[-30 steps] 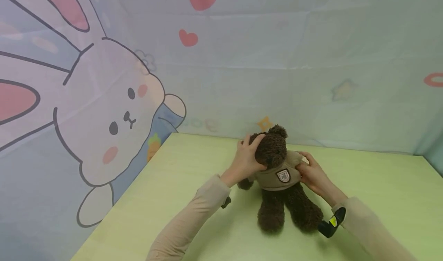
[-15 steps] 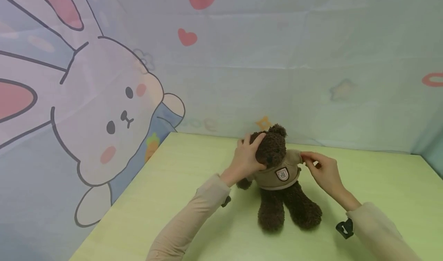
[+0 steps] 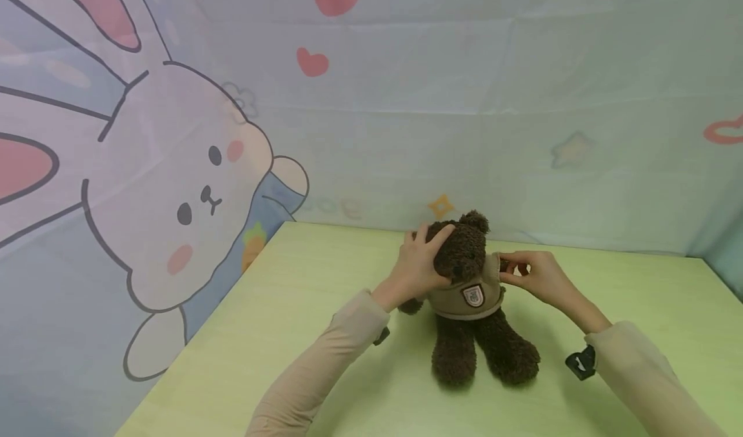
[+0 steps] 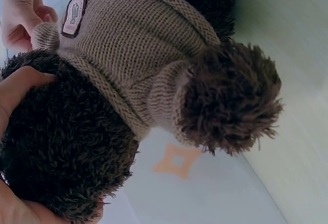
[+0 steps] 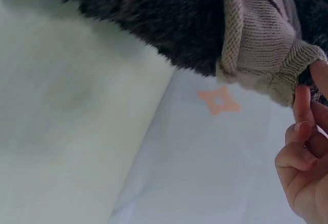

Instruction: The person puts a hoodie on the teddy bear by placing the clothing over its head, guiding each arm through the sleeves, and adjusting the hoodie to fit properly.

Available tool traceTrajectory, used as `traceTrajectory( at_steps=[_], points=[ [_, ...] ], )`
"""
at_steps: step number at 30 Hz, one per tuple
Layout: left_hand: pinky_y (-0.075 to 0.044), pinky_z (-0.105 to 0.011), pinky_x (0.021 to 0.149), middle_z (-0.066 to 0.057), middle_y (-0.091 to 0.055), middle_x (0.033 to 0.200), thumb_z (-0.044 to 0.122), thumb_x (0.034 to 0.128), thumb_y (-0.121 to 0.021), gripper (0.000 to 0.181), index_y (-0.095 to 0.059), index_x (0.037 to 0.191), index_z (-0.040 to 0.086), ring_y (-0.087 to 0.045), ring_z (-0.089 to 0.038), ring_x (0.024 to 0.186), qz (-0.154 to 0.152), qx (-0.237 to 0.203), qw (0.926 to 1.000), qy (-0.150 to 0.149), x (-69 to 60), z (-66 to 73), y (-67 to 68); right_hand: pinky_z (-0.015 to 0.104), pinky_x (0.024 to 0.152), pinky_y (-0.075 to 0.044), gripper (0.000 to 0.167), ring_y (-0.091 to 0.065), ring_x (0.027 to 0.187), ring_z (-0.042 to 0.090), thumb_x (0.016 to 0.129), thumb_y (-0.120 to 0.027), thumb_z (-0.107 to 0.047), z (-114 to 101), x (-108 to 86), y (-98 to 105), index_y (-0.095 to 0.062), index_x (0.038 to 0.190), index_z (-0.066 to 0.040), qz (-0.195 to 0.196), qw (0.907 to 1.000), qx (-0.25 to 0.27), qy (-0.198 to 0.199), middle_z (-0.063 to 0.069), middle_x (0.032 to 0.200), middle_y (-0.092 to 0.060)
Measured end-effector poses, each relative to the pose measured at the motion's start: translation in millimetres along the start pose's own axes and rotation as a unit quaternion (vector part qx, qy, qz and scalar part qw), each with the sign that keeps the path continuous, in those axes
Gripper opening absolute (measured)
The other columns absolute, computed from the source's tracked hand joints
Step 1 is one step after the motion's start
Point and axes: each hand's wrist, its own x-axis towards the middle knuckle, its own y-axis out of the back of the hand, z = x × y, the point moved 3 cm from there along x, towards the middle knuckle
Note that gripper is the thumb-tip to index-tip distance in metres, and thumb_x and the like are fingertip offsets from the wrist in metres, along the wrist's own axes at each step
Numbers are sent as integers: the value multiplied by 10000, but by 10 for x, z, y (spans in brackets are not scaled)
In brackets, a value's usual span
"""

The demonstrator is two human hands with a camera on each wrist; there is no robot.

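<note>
A dark brown teddy bear point(image 3: 455, 356) in a tan knitted sweater point(image 3: 447, 303) faces me, legs forward on the table. A shield-shaped patch point(image 3: 473, 296) marks the sweater's chest. My left hand point(image 3: 413, 266) grips the bear's head point(image 4: 66, 126), its fingers spread over the top and the thumb by the face. At the bear's right-side sleeve, my right hand point(image 3: 540, 277) pinches the furry arm end where it shows in the cuff point(image 5: 302, 67). The opposite paw point(image 4: 230, 101) pokes out of its sleeve. The bear's back is hidden.
The light green table point(image 3: 302, 334) reaches back to a pale cloth backdrop point(image 3: 522, 134). A large rabbit point(image 3: 174, 192) is printed on the left cloth. A black wrist device point(image 3: 582, 363) sits at my right cuff.
My right hand has moved from the sweater's side to the sleeve end, where dark fur now shows between the fingers. The bear's head has shifted slightly right; my left hand keeps its grip.
</note>
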Motion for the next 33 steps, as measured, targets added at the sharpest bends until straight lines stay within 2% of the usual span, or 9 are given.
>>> traceTrajectory(
  at_steps=[5, 10, 14, 17, 23, 26, 28, 31, 33],
  points=[
    [-413, -521, 891, -188, -257, 1405, 348, 683, -759, 915, -215, 1416, 286, -324, -451, 1217, -18, 123, 9999, -32, 8, 26, -4, 204, 446, -255, 383, -302, 492, 42, 740, -713, -175, -102, 29, -11, -637, 1052, 32, -275, 9976, -627, -68, 51, 770, -632],
    [-410, -525, 898, -173, -267, 1402, 357, 681, -760, 917, -214, 1416, 296, -320, -461, 1220, -13, 264, 9996, -68, 21, 60, -8, 238, 481, -354, 380, -457, 561, 105, 747, -696, -162, -153, 30, -76, -610, 1055, 44, -130, 9937, -1111, -80, 75, 737, -611],
    [-396, -524, 923, -169, -274, 1394, 377, 677, -759, 920, -217, 1416, 291, -321, -478, 1216, -36, 376, 9989, -281, 29, 87, -22, 256, 519, -395, 279, -528, 621, 137, 771, -639, -91, -86, 5, -163, -577, 1025, 6, 463, 9946, -926, -37, 57, 726, -605],
    [-381, -524, 943, -172, -280, 1385, 386, 677, -756, 916, -224, 1415, 280, -325, -483, 1212, -28, 389, 9983, -436, 27, 100, -30, 244, 503, -393, 201, -534, 591, 121, 796, -620, -88, -14, 3, -211, -563, 985, -50, 706, 9955, -627, -96, 46, 712, -607],
    [-337, -538, 983, -172, -262, 1400, 362, 680, -760, 912, -226, 1415, 281, -280, -481, 1245, -108, 175, 9992, -337, 5, 68, -47, 208, 442, -374, 206, -490, 483, 48, 808, -650, -150, 56, 26, -234, -571, 983, -75, 351, 9986, -346, -183, 47, 673, -608],
    [-349, -538, 970, -180, -253, 1406, 372, 682, -757, 919, -214, 1418, 287, -279, -486, 1242, -119, 219, 9992, -321, 17, 49, -56, 216, 441, -361, 250, -425, 464, 23, 855, -589, -128, 76, 30, -203, -570, 1085, -32, -190, 9995, 55, -240, 100, 762, -626],
    [-366, -531, 958, -185, -249, 1411, 383, 682, -753, 927, -201, 1421, 297, -286, -484, 1240, -123, 299, 9991, -286, 30, 37, -56, 237, 458, -393, 294, -440, 524, 18, 910, -497, -120, 100, 21, -177, -531, 1174, 4, -633, 9951, 663, -384, 188, 916, -618],
    [-383, -517, 945, -193, -236, 1418, 381, 677, -758, 943, -185, 1423, 315, -297, -462, 1239, -128, 278, 9992, -241, 50, 22, -44, 272, 533, -496, 353, -538, 656, 31, 971, -329, -109, 150, -12, -140, -431, 1265, 57, -1161, 9747, 1788, -669, 310, 1181, -478],
    [-398, -502, 934, -203, -231, 1417, 372, 675, -761, 949, -178, 1422, 327, -310, -440, 1237, -108, 204, 9994, -272, 63, 25, -26, 309, 610, -535, 377, -539, 711, 61, 987, -244, -111, 193, -42, -131, -386, 1282, 75, -1352, 9567, 2447, -809, 345, 1163, -421]
  ],
)
